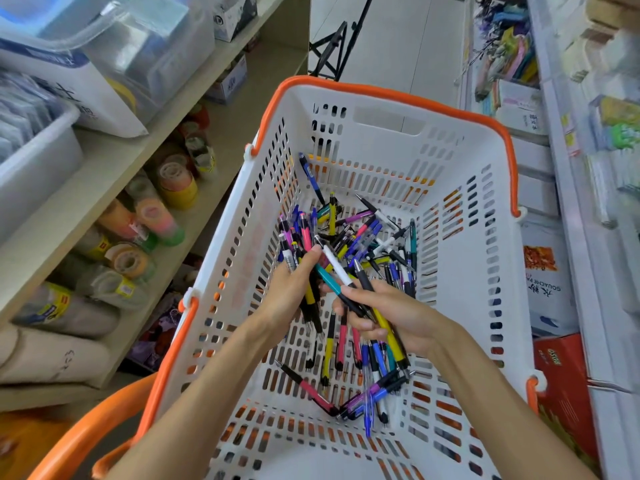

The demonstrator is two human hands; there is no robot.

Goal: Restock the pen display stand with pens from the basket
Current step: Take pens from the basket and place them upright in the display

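Both hands are working inside the white perforated plastic basket with the orange rim and handles (388, 140); the left hand (291, 292) is curling its fingers (313, 254) round a loose bundle of retractable pens (311, 296), and the right hand (388, 313) is closing its fingers (349, 291) on a second bundle, a yellow-barrelled pen with a black grip (388, 329) showing plainly among them; a white pen (336, 266) and a teal pen (327, 280) are lying across the gap between the two hands.

The step in hand is, I judge, gathering a handful for the display stand, which is not showing anywhere in view; the remaining loose pens (363, 237) are lying heaped on the basket floor beyond the hands, with a smaller scatter (360, 400) nearer the wearer.

To do this well, the barrels want aligning before lifting, tips all one way; smooth round plastic barrels are inclined to slide past one another, while the rubbery black grips are offering better purchase; a moderate bundle is safer than a crammed fist, since crossed pens may snag on the slotted basket walls.

On the wooden shelf (114, 157) to the left, glossy rolls of tape (173, 181) are lying stacked.
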